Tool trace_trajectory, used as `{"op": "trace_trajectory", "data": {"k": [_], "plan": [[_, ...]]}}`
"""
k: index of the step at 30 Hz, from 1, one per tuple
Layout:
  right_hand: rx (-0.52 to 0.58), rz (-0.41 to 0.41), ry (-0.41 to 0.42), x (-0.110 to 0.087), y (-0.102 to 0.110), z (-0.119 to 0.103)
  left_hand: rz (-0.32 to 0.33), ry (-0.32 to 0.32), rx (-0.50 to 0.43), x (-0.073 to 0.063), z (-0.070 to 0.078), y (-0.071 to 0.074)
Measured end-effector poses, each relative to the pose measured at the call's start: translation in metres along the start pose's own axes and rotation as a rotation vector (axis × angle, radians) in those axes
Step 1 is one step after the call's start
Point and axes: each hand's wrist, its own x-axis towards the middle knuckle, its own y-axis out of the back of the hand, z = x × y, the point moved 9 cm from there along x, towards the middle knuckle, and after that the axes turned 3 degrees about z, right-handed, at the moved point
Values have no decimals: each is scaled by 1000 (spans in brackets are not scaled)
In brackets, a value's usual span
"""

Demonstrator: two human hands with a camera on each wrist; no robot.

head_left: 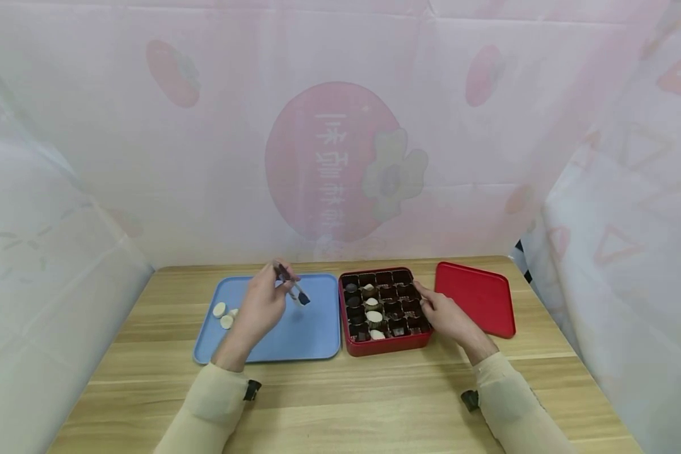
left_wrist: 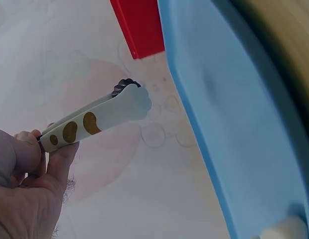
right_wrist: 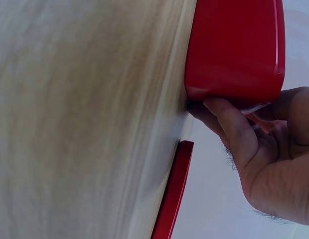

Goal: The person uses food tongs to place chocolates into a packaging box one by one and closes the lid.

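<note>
My left hand (head_left: 263, 307) pinches the rear end of a pair of small white tongs (left_wrist: 102, 117) with brown spots and a paw-shaped tip. Between the tong tips sits a dark ridged chocolate (left_wrist: 122, 86), held above the blue tray (head_left: 309, 343). On the box's right side, my right hand (head_left: 449, 316) grips the red box (head_left: 388, 345), with the thumb at the rim and fingers against the wall. Inside the box is a dark divided insert (head_left: 394, 294). Dark chocolates (head_left: 354, 302) and pale chocolates (head_left: 374, 316) occupy some of its left compartments.
Several round white chocolates (head_left: 219, 309) lie at the tray's left side, partly behind my left forearm. The red lid (head_left: 477, 299) rests on the wooden table (head_left: 340, 403) right of the box. A printed curtain (head_left: 215, 157) stands behind the table.
</note>
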Motion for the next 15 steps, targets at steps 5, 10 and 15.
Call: {"op": "trace_trajectory", "data": {"k": [5,10,15], "plan": [[-4,-6,0,0,0,-1,-2,-8,-25,8,17,-14],[-6,-7,5,0,-1,-1,-14,-14,-73,15,30,-30],[-7,-4,7,0,-1,-1,-5,-44,-120,23,43,-45]]}}
